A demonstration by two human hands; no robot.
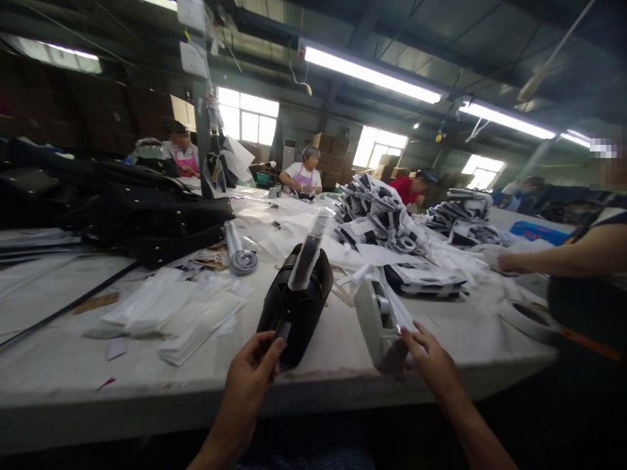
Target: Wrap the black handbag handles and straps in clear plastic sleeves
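Note:
A black bag [304, 326] stands near the table's front edge, with a handle [308, 258] wrapped in clear plastic rising from its top. My left hand [252, 365] is closed, thumb and fingers pinching a dark strap end [283, 329] at the bag's near side. To the right sits a grey tape dispenser [369, 320]. At its near right end, my right hand [431, 359] pinches what looks like clear tape [404, 331]; the fingertips partly hide it.
White paper sheets [147, 307] lie left of the bag, near a plastic-wrapped roll [240, 251]. Black bags [147, 215] pile at the left, and wrapped bags [377, 215] stack behind. At the right are a co-worker's arm [563, 254] and a tape roll [529, 320].

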